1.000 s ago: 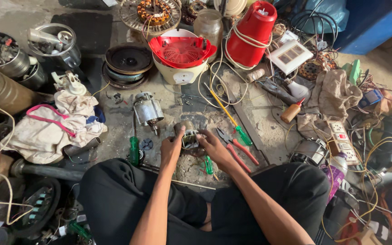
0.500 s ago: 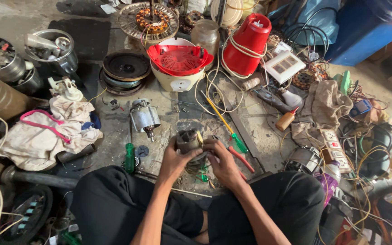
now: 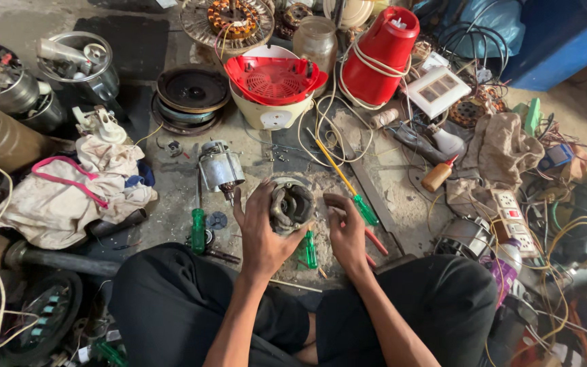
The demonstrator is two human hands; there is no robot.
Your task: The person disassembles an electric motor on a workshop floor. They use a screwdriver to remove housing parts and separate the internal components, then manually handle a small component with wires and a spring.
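Head view: left hand (image 3: 261, 234) clamped on motor stator (image 3: 291, 205); right hand (image 3: 348, 234), fingers loosely apart, at its 3 o'clock.

Dusty grey concrete floor (image 3: 171, 224) in daylight, with a blue bin (image 3: 545, 41) behind.

motor part (image 3: 291, 205) between both hands, screwdriver (image 3: 198, 228) left, pliers (image 3: 374, 241) right, mixer base (image 3: 274, 92) behind
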